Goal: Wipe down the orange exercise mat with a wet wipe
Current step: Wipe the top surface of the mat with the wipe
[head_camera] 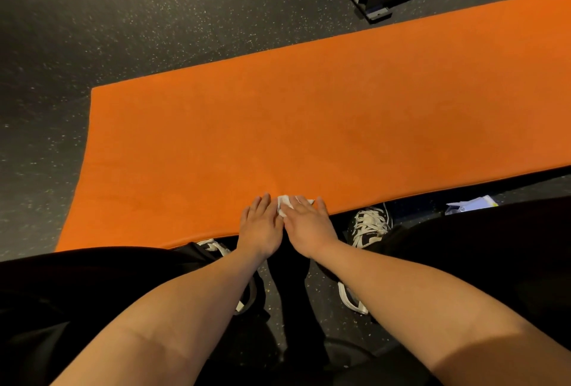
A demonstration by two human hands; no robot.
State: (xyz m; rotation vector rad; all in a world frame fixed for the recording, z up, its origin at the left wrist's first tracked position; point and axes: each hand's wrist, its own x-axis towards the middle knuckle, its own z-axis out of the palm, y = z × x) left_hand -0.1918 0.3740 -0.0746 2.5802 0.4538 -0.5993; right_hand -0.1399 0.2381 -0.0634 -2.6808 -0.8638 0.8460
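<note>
Right hand (309, 222) flat on wipe (283, 204) atop mat (278, 123)

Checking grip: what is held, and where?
Nothing is gripped: right hand presses the wet wipe flat on the orange mat; left hand rests beside it.

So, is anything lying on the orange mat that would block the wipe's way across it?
Nothing visible does. The right hand presses the wet wipe on the orange mat at its near edge, the left hand flat beside it; the surface ahead is bare. A white packet lies on the floor, off the mat.
</note>
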